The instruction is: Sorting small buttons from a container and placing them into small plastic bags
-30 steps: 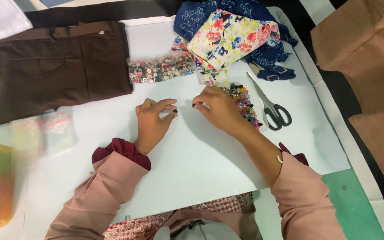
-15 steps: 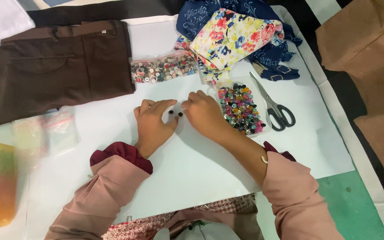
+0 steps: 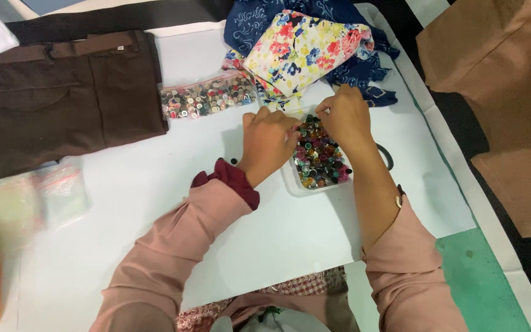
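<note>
A clear pack of colourful buttons (image 3: pixel 322 161) lies on the white table sheet (image 3: pixel 155 203) in front of me. My left hand (image 3: pixel 268 142) rests at the pack's upper left edge with its fingers curled onto it. My right hand (image 3: pixel 343 120) pinches the pack's top edge from the right, and its forearm covers the pack's right side. One small dark button (image 3: pixel 233 161) lies loose on the sheet just left of my left wrist. Both arms wear pink sleeves.
A second bag of pale buttons (image 3: pixel 207 98) lies at the back, next to folded brown trousers (image 3: pixel 56 92). Floral cloth (image 3: pixel 302 49) on blue cloth (image 3: pixel 259 18) is behind the hands. A scissors handle (image 3: pixel 389 157) shows under my right forearm. Clear bags (image 3: pixel 38 197) lie left, brown cloth (image 3: pixel 505 92) right.
Both hands have left the bare middle of the sheet, where they pinched something small, and moved right onto the pack of colourful buttons. The view has moved closer.
</note>
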